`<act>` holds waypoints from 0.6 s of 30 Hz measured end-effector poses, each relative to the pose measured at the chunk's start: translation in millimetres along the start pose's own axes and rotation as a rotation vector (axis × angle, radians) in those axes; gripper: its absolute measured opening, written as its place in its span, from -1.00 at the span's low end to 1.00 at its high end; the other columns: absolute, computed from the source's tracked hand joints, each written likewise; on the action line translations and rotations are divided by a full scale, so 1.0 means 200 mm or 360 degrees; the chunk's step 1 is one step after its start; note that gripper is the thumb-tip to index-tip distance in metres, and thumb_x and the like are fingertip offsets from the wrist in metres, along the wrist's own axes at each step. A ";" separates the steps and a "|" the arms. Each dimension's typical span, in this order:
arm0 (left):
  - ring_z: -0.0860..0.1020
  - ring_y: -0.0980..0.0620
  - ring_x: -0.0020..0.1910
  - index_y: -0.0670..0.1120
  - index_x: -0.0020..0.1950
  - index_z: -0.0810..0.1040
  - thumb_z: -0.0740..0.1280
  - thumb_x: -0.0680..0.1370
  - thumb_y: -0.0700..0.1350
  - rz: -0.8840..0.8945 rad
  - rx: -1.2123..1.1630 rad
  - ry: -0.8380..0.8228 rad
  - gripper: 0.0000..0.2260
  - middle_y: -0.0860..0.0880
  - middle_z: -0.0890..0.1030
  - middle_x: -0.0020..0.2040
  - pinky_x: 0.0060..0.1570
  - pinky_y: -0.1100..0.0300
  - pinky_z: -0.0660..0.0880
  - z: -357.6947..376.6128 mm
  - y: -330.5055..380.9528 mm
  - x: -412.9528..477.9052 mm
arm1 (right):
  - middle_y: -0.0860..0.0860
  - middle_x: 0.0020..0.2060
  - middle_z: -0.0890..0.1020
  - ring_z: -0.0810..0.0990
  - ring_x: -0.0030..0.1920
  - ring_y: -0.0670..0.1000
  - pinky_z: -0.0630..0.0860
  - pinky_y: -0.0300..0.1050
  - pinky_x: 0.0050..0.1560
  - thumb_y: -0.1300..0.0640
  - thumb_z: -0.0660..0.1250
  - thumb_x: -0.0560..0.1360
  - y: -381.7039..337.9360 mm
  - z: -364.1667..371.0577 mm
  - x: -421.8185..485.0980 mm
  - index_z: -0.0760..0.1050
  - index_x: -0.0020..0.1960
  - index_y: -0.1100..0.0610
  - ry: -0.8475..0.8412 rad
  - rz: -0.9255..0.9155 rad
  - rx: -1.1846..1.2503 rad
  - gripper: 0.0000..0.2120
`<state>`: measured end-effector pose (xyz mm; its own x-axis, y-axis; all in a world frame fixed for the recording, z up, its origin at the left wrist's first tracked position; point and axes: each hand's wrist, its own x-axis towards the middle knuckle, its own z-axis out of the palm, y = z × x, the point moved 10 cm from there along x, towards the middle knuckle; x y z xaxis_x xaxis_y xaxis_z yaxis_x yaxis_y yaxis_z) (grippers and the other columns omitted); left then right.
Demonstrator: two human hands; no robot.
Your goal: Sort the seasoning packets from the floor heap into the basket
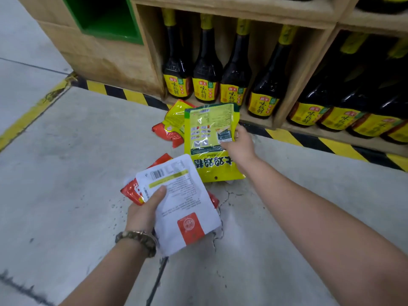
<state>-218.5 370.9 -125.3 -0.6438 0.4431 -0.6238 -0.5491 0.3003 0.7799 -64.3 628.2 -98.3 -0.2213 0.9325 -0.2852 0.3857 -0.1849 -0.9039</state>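
— How many bottles (206, 62) stood in the left shelf (304, 69) compartment?
— Four; the right compartment's could not be counted.
— And packets?
— One white packet (183, 202), seemingly two yellow packets (209, 129) overlapping, red packets (132, 192) too hidden to count.

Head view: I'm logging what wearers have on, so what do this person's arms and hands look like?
Both forearms are bare: no sleeves in view, no gloves. The left hand has a chunky bracelet in mottled olive and brown at its wrist. The right hand and wrist show no watch, band or ring.
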 end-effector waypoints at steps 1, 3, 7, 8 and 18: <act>0.64 -0.13 -0.07 -0.16 0.13 0.59 0.44 0.46 -0.14 0.0030 -0.0009 -0.0009 -0.73 -0.15 0.66 0.00 -0.03 0.02 0.55 0.01 0.02 0.00 | 0.06 0.05 0.56 0.56 0.06 0.08 0.53 -0.09 -0.05 0.40 0.35 0.44 -0.02 -0.05 -0.03 0.41 0.22 0.14 -0.0004 -0.0039 0.0069 -0.60; 0.64 -0.12 -0.05 -0.14 0.15 0.58 0.42 0.48 -0.12 0.0081 -0.0014 -0.0043 -0.74 -0.14 0.66 0.03 -0.03 0.02 0.55 0.02 0.07 -0.01 | 0.06 0.09 0.56 0.55 0.06 0.05 0.53 -0.10 -0.04 0.43 0.33 0.44 -0.07 -0.15 -0.10 0.41 0.25 0.14 -0.0001 -0.0130 0.0141 -0.57; 0.63 -0.07 -0.06 -0.06 0.00 0.59 0.39 0.51 -0.12 0.0206 0.0021 -0.0179 -0.91 -0.09 0.66 0.01 0.01 0.01 0.55 0.09 0.18 -0.07 | 0.06 0.11 0.58 0.57 0.11 0.04 0.54 -0.03 0.13 0.47 0.33 0.43 -0.19 -0.34 -0.27 0.39 0.25 0.16 0.0043 -0.0268 0.0155 -0.54; 0.63 -0.04 -0.09 -0.05 -0.03 0.58 0.37 0.52 -0.12 0.0238 0.0027 -0.0215 -0.95 -0.06 0.66 -0.03 -0.02 0.04 0.55 0.11 0.21 -0.09 | 0.07 0.12 0.58 0.57 0.11 0.04 0.54 -0.01 0.13 0.47 0.33 0.42 -0.23 -0.39 -0.31 0.39 0.24 0.16 0.0064 -0.0303 0.0140 -0.54; 0.67 -0.07 -0.06 -0.10 0.20 0.54 0.34 0.55 -0.09 0.0314 0.0081 -0.0709 -0.76 -0.09 0.67 0.04 -0.06 0.00 0.59 0.34 0.46 -0.57 | 0.02 0.02 0.60 0.61 0.03 0.00 0.60 -0.15 -0.04 0.46 0.34 0.41 -0.59 -0.97 -0.96 0.39 0.19 0.08 0.0431 -0.0486 0.0165 -0.54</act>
<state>-159.6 405.4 21.8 -0.4365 0.8106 -0.3904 -0.4054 0.2101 0.8897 105.7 531.3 124.9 -0.0631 0.9946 0.0825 0.2436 0.0955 -0.9652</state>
